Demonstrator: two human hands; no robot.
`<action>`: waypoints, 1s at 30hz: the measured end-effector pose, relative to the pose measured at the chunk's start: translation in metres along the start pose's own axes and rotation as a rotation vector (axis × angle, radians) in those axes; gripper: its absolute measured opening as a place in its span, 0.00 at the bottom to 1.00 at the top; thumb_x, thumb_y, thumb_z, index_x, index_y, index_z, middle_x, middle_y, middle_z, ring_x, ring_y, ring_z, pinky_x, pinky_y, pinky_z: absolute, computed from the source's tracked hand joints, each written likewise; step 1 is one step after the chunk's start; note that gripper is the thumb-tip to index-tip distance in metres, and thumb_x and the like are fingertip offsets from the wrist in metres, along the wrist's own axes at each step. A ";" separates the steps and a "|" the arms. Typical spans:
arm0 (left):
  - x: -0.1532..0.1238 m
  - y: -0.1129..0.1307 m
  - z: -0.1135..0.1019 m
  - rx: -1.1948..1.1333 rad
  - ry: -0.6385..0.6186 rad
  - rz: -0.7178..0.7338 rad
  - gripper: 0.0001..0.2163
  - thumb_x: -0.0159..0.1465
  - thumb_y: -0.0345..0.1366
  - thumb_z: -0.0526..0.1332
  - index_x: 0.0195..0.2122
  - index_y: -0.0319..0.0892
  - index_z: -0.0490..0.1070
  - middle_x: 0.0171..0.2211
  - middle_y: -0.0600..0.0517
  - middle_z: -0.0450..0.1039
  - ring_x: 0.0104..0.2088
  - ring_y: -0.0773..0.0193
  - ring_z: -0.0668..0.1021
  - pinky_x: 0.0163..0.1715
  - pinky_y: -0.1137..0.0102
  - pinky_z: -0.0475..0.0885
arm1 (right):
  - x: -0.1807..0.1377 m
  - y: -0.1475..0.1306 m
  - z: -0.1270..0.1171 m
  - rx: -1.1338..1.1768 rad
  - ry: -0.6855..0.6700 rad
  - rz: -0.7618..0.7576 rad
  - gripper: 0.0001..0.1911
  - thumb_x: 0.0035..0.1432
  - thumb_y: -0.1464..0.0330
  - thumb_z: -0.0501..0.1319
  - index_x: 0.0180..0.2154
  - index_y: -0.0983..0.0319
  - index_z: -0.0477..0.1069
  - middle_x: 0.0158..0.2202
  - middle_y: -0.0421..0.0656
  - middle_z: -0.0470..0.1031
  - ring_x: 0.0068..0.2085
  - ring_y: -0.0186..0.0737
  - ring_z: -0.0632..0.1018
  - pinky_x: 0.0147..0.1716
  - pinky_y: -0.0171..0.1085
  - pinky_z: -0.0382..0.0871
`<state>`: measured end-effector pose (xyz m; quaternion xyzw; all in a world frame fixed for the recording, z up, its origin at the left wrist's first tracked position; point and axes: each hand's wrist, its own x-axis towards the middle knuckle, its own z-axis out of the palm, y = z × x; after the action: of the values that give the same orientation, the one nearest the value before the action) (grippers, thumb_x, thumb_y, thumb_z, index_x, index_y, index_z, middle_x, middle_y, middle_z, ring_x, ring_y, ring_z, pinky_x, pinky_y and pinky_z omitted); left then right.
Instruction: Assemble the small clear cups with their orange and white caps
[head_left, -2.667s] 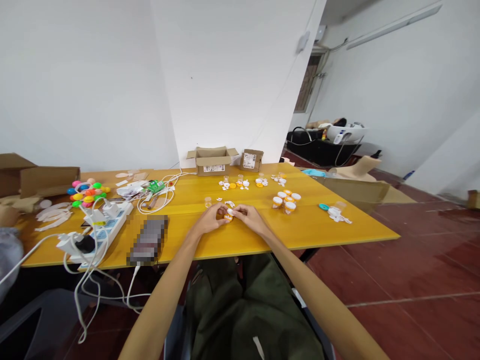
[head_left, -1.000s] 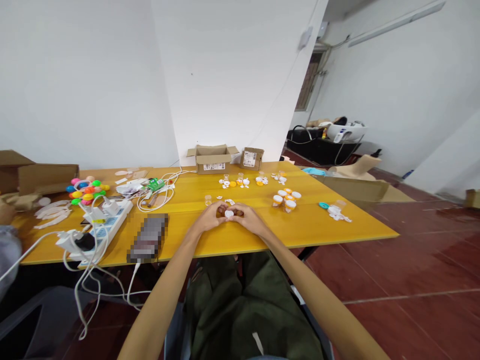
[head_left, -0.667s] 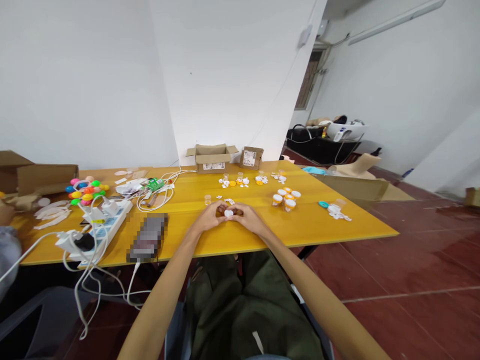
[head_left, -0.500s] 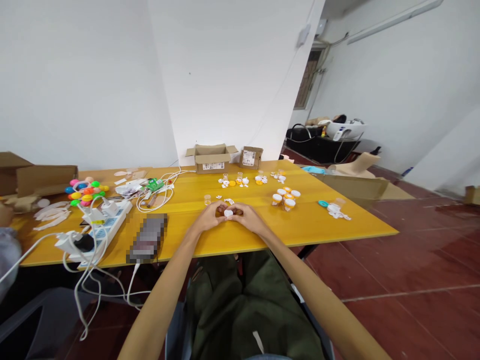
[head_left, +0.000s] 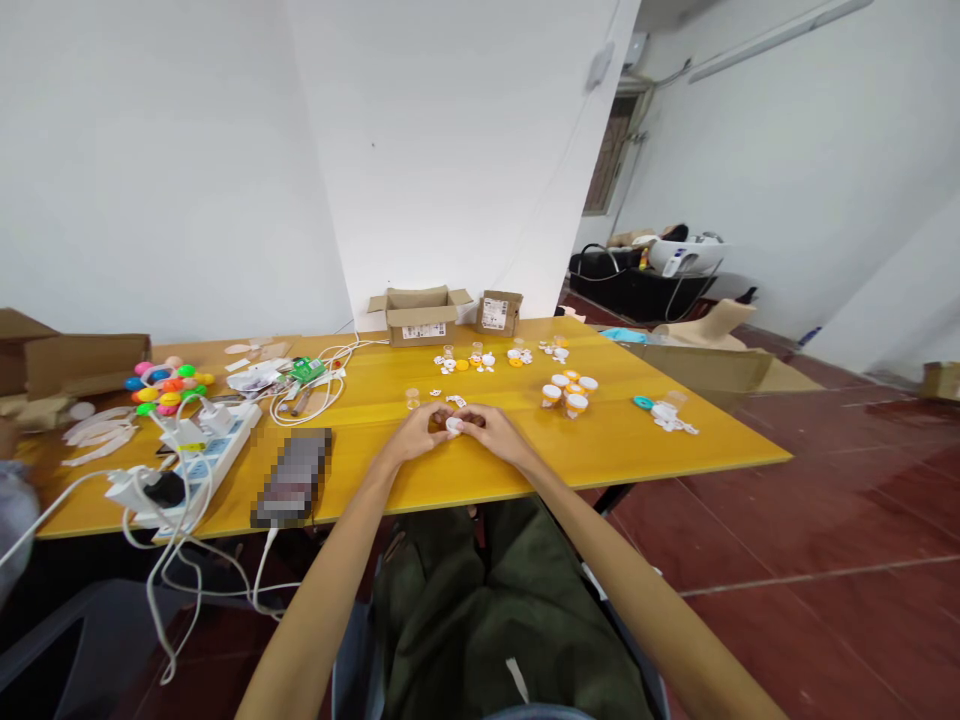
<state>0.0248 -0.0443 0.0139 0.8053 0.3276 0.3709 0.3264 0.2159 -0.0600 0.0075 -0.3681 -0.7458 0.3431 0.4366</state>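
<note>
Both my hands rest together on the yellow table near its front edge. My left hand and my right hand are curled around one small object with a white cap, fingertips pinched on it from both sides. The body under the cap is hidden by my fingers. Just beyond my hands lie a small clear vial and white scraps. A cluster of small orange jars with white lids stands to the right.
A white power strip with plugs and cables lies at the left, beside a blurred dark device. Coloured balls, two open cardboard boxes, more small lids and a teal lid sit farther back.
My hands stay joined on the capped object; the orange part seen 2.7 s ago is now covered by my fingers. The view has drifted slightly.
</note>
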 end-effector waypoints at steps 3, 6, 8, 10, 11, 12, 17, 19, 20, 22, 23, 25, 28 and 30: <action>0.000 -0.001 0.000 0.005 0.006 0.007 0.08 0.57 0.36 0.67 0.37 0.41 0.75 0.33 0.52 0.76 0.36 0.63 0.76 0.42 0.67 0.72 | 0.000 0.001 0.001 0.003 0.002 -0.001 0.12 0.58 0.57 0.64 0.35 0.60 0.78 0.36 0.43 0.82 0.37 0.44 0.80 0.39 0.40 0.72; 0.000 -0.002 -0.001 0.007 0.007 0.019 0.08 0.57 0.36 0.67 0.37 0.41 0.75 0.33 0.52 0.76 0.36 0.63 0.76 0.42 0.67 0.72 | 0.001 0.003 0.001 0.001 0.013 -0.010 0.12 0.58 0.58 0.64 0.35 0.59 0.78 0.36 0.43 0.82 0.38 0.44 0.80 0.41 0.40 0.72; 0.000 -0.002 -0.001 0.012 0.008 0.023 0.08 0.57 0.36 0.67 0.37 0.41 0.75 0.33 0.52 0.76 0.35 0.63 0.76 0.42 0.68 0.72 | 0.001 0.005 0.002 -0.002 0.020 -0.016 0.11 0.58 0.58 0.64 0.35 0.59 0.78 0.36 0.43 0.82 0.39 0.44 0.80 0.43 0.40 0.72; 0.000 -0.003 -0.001 0.018 0.005 0.024 0.08 0.58 0.37 0.67 0.37 0.41 0.76 0.33 0.52 0.76 0.35 0.63 0.75 0.42 0.68 0.72 | 0.001 0.005 0.002 -0.011 0.024 -0.018 0.11 0.58 0.59 0.64 0.35 0.59 0.79 0.36 0.43 0.82 0.39 0.45 0.80 0.43 0.41 0.72; 0.000 -0.003 -0.001 0.021 0.004 0.026 0.08 0.58 0.37 0.66 0.37 0.41 0.76 0.33 0.52 0.76 0.35 0.63 0.75 0.42 0.68 0.72 | 0.001 0.006 0.002 -0.016 0.026 -0.016 0.11 0.58 0.59 0.64 0.35 0.59 0.79 0.36 0.43 0.82 0.39 0.45 0.80 0.43 0.41 0.72; 0.000 -0.002 -0.001 0.022 0.003 0.029 0.08 0.58 0.37 0.66 0.38 0.41 0.76 0.33 0.52 0.76 0.35 0.63 0.76 0.42 0.68 0.72 | 0.001 0.006 0.002 -0.021 0.027 -0.015 0.10 0.58 0.60 0.64 0.35 0.59 0.79 0.36 0.43 0.82 0.39 0.45 0.80 0.43 0.41 0.72; 0.000 0.001 -0.002 0.026 0.003 0.031 0.08 0.58 0.37 0.66 0.37 0.41 0.76 0.33 0.52 0.77 0.35 0.63 0.76 0.42 0.67 0.73 | 0.001 0.005 0.002 -0.038 0.032 -0.021 0.10 0.58 0.60 0.64 0.35 0.59 0.79 0.37 0.44 0.82 0.39 0.45 0.80 0.42 0.41 0.72; -0.001 0.002 -0.002 0.030 0.006 0.023 0.08 0.58 0.37 0.66 0.38 0.42 0.76 0.33 0.52 0.77 0.35 0.63 0.76 0.42 0.67 0.73 | 0.001 0.005 0.002 -0.050 0.033 -0.021 0.10 0.58 0.60 0.64 0.35 0.59 0.79 0.37 0.44 0.82 0.39 0.45 0.80 0.43 0.41 0.72; -0.001 0.002 -0.002 0.032 0.006 0.019 0.08 0.58 0.37 0.66 0.38 0.42 0.76 0.34 0.51 0.77 0.36 0.63 0.76 0.42 0.67 0.73 | 0.001 0.004 0.002 -0.057 0.033 -0.021 0.10 0.59 0.60 0.63 0.35 0.59 0.79 0.36 0.44 0.82 0.39 0.45 0.80 0.43 0.41 0.72; 0.000 0.001 -0.002 0.036 0.008 0.010 0.09 0.57 0.37 0.67 0.38 0.42 0.76 0.34 0.51 0.77 0.36 0.62 0.76 0.42 0.67 0.73 | 0.001 0.004 0.003 -0.075 0.033 -0.020 0.10 0.59 0.60 0.63 0.35 0.59 0.79 0.36 0.43 0.82 0.39 0.45 0.80 0.42 0.41 0.72; 0.000 0.000 -0.002 0.038 0.010 0.006 0.09 0.56 0.37 0.67 0.38 0.42 0.76 0.34 0.51 0.77 0.36 0.62 0.77 0.43 0.67 0.73 | 0.001 0.003 0.003 -0.083 0.033 -0.020 0.10 0.59 0.60 0.63 0.35 0.59 0.79 0.36 0.43 0.82 0.38 0.44 0.80 0.42 0.41 0.72; 0.000 -0.002 -0.002 0.046 0.015 -0.002 0.10 0.55 0.37 0.69 0.38 0.42 0.76 0.35 0.51 0.78 0.37 0.62 0.77 0.43 0.67 0.73 | 0.001 0.003 0.003 -0.096 0.033 -0.025 0.10 0.59 0.61 0.63 0.35 0.59 0.79 0.36 0.43 0.82 0.38 0.44 0.80 0.41 0.40 0.72; 0.001 -0.004 -0.001 0.059 0.023 -0.014 0.11 0.55 0.38 0.69 0.38 0.42 0.76 0.35 0.51 0.78 0.37 0.61 0.77 0.43 0.67 0.73 | 0.001 0.002 0.003 -0.107 0.035 -0.039 0.10 0.60 0.61 0.63 0.36 0.59 0.78 0.36 0.44 0.82 0.38 0.44 0.80 0.41 0.40 0.73; 0.001 -0.004 -0.001 0.057 0.020 -0.019 0.10 0.56 0.38 0.68 0.38 0.42 0.76 0.35 0.51 0.78 0.37 0.62 0.77 0.43 0.67 0.73 | 0.001 0.001 0.003 -0.115 0.039 -0.046 0.09 0.60 0.61 0.63 0.36 0.59 0.78 0.37 0.44 0.82 0.39 0.44 0.80 0.41 0.40 0.73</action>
<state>0.0231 -0.0413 0.0119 0.8074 0.3489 0.3664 0.3035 0.2129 -0.0588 0.0057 -0.3820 -0.7637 0.2824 0.4371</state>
